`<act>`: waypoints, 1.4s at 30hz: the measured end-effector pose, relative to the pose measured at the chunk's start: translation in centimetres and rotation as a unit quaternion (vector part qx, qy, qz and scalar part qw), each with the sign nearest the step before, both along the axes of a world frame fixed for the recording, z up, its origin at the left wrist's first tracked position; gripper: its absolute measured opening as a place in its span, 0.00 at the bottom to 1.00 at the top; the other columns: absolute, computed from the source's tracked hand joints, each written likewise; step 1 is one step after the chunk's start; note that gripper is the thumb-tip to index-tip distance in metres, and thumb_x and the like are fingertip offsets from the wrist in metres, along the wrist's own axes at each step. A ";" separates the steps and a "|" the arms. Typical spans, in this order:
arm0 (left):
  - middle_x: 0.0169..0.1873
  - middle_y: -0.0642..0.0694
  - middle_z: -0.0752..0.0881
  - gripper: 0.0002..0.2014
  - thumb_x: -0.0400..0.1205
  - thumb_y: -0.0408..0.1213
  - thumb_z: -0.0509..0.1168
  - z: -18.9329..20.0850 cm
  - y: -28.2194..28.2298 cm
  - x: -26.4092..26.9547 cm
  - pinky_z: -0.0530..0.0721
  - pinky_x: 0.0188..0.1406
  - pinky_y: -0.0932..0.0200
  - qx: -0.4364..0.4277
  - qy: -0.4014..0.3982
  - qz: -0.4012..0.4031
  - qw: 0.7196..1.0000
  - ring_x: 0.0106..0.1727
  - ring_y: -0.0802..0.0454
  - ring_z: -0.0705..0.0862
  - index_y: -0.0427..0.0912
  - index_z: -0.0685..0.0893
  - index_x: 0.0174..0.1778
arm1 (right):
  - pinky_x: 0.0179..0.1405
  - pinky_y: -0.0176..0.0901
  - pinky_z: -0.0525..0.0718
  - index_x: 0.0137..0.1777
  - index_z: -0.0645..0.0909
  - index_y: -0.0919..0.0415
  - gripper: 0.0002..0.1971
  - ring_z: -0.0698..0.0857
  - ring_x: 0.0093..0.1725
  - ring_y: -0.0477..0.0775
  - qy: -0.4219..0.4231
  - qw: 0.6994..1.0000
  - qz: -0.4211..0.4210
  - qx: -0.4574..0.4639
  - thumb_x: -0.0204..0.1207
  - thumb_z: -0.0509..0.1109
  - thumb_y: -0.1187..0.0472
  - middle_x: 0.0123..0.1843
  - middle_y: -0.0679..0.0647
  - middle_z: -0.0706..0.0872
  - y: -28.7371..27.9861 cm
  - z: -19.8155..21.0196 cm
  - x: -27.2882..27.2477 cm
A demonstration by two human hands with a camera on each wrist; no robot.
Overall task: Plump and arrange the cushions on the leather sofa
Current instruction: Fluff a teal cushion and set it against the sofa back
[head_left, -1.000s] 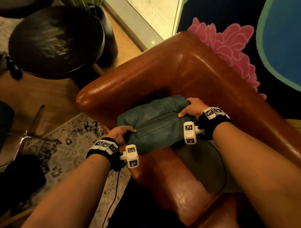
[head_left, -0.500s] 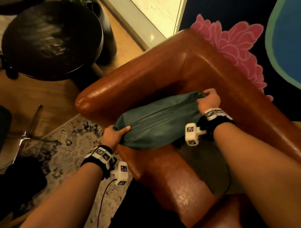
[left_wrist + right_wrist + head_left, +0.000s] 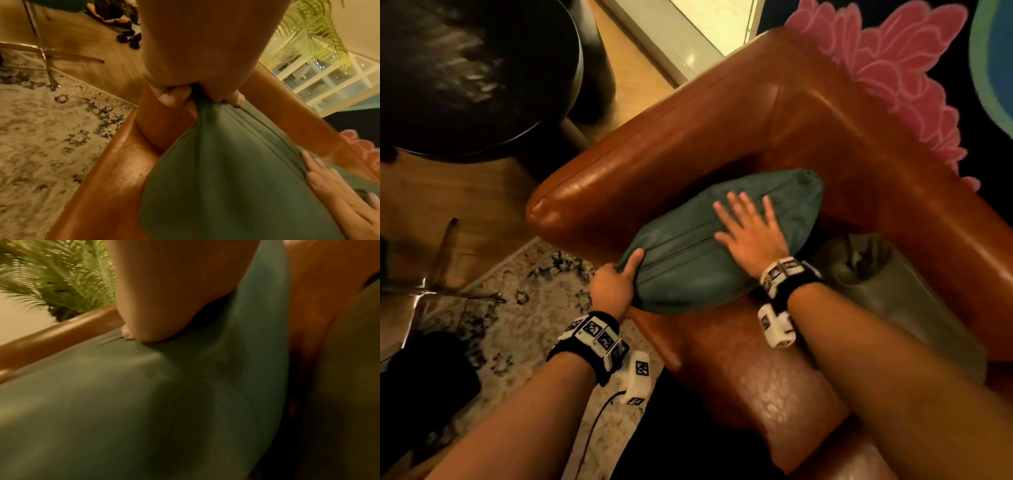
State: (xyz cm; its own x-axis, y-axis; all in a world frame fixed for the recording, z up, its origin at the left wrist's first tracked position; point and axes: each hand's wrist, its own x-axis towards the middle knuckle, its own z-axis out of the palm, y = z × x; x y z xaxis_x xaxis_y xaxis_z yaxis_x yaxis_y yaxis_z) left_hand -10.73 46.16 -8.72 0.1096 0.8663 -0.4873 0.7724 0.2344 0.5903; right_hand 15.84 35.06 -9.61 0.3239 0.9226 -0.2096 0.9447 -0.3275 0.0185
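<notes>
A teal green cushion (image 3: pixel 726 240) lies in the corner of the brown leather sofa (image 3: pixel 722 113), against its armrest. My left hand (image 3: pixel 616 281) grips the cushion's near left corner, thumb on top; in the left wrist view the curled fingers (image 3: pixel 172 97) pinch the cushion (image 3: pixel 226 170) fabric. My right hand (image 3: pixel 750 229) lies flat on top of the cushion with fingers spread and straight. The right wrist view shows the palm (image 3: pixel 164 305) pressing into the cushion (image 3: pixel 123 402). A second, olive grey cushion (image 3: pixel 893 294) lies on the seat to the right, partly under my right forearm.
A round dark side table (image 3: pixel 472 75) stands left of the armrest. A patterned rug (image 3: pixel 510 329) covers the wood floor (image 3: pixel 448 205) in front. A pink flower-shaped rug edge (image 3: pixel 893 68) shows behind the sofa back. A fern (image 3: pixel 57 277) stands past the armrest.
My right hand let go of the cushion's far end and now lies flat on its top. The cushion has dropped lower onto the seat; my left hand keeps its corner grip.
</notes>
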 end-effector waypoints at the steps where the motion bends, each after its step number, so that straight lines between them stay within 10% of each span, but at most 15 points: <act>1: 0.29 0.40 0.84 0.34 0.77 0.71 0.63 -0.1 -0.1 -0.1 0.77 0.29 0.48 -0.002 -0.020 0.010 1.000 0.35 0.38 0.84 0.38 0.78 0.30 | 0.83 0.70 0.39 0.87 0.52 0.43 0.33 0.52 0.89 0.57 -0.006 0.999 -0.050 0.002 0.83 0.45 0.34 0.90 0.55 0.54 -0.1 0.2 2.5; 5: 0.46 0.42 0.92 0.16 0.82 0.51 0.69 0.5 0.3 0.8 0.87 0.48 0.46 -0.029 -0.140 0.066 0.987 0.50 0.43 0.90 0.40 0.89 0.50 | 0.82 0.69 0.50 0.88 0.43 0.49 0.40 0.49 0.88 0.64 0.102 0.932 -0.344 0.052 0.83 0.58 0.37 0.89 0.62 0.48 1.5 2.5 7.9; 9: 0.57 0.32 0.90 0.13 0.82 0.30 0.70 2.1 0.9 0.8 0.86 0.65 0.39 -0.136 -0.315 0.154 0.927 0.61 0.35 0.89 0.30 0.87 0.62 | 0.69 0.50 0.76 0.74 0.80 0.64 0.23 0.81 0.71 0.65 0.238 0.817 -0.495 0.176 0.82 0.69 0.54 0.71 0.66 0.83 1.7 5.5 11.8; 14: 0.55 0.36 0.92 0.35 0.75 0.61 0.73 -0.4 -0.4 -1.3 0.91 0.52 0.44 -0.190 -0.234 0.260 0.918 0.57 0.35 0.90 0.34 0.83 0.66 | 0.60 0.57 0.84 0.55 0.83 0.66 0.28 0.87 0.58 0.67 0.364 0.747 -0.553 0.065 0.76 0.72 0.38 0.60 0.62 0.87 -2.1 5.9 12.8; 18: 0.48 0.41 0.89 0.34 0.83 0.66 0.57 1.2 -0.5 1.3 0.88 0.49 0.48 -0.148 -0.150 0.194 0.958 0.48 0.42 0.87 0.34 0.85 0.52 | 0.53 0.57 0.83 0.47 0.82 0.58 0.21 0.86 0.51 0.60 0.346 0.780 -0.474 0.218 0.79 0.66 0.39 0.50 0.60 0.88 -1.5 6.6 11.5; 22: 0.38 0.42 0.84 0.33 0.89 0.60 0.52 2.3 -0.7 2.1 0.78 0.35 0.52 -0.024 -0.104 0.152 0.983 0.44 0.41 0.83 0.29 0.84 0.48 | 0.51 0.55 0.85 0.46 0.85 0.62 0.26 0.87 0.49 0.61 0.374 0.708 -0.565 0.198 0.73 0.73 0.35 0.47 0.57 0.86 -2.6 6.1 10.6; 26: 0.42 0.41 0.85 0.32 0.89 0.61 0.49 3.0 -1.3 3.4 0.81 0.51 0.46 -0.037 -0.108 0.167 0.979 0.50 0.37 0.85 0.36 0.85 0.46 | 0.42 0.52 0.78 0.40 0.84 0.62 0.25 0.86 0.43 0.62 0.330 0.785 -0.472 0.229 0.77 0.69 0.36 0.39 0.57 0.85 -1.3 8.2 10.1; 30: 0.43 0.47 0.91 0.28 0.83 0.67 0.57 3.2 0.0 0.7 0.86 0.53 0.48 -0.021 -0.220 0.142 0.965 0.49 0.48 0.89 0.45 0.88 0.40 | 0.39 0.52 0.77 0.34 0.80 0.55 0.25 0.78 0.35 0.52 0.368 0.746 -0.444 0.333 0.73 0.69 0.31 0.32 0.52 0.80 -1.4 10.5 11.8; 33: 0.40 0.44 0.89 0.28 0.85 0.65 0.54 3.2 -0.2 1.1 0.84 0.48 0.46 0.033 -0.191 0.109 0.975 0.46 0.41 0.88 0.44 0.84 0.37 | 0.42 0.51 0.80 0.43 0.83 0.65 0.26 0.85 0.42 0.60 0.320 0.806 -0.414 0.278 0.78 0.69 0.38 0.39 0.60 0.86 -1.7 11.1 11.1; 37: 0.46 0.45 0.93 0.25 0.87 0.60 0.57 4.2 -0.3 1.3 0.87 0.54 0.50 -0.027 -0.266 0.124 0.956 0.50 0.48 0.91 0.44 0.90 0.46 | 0.32 0.31 0.77 0.48 0.83 0.63 0.14 0.79 0.30 0.37 0.427 0.758 -0.375 0.321 0.76 0.77 0.52 0.35 0.48 0.81 -1.2 13.4 11.4; 42: 0.44 0.40 0.90 0.27 0.85 0.62 0.58 1.6 0.7 -0.5 0.86 0.55 0.41 -0.023 -0.158 0.139 0.977 0.51 0.39 0.88 0.41 0.87 0.43 | 0.42 0.41 0.80 0.46 0.81 0.58 0.13 0.81 0.34 0.41 0.464 0.721 -0.397 0.327 0.68 0.83 0.60 0.37 0.49 0.83 -1.7 14.3 10.9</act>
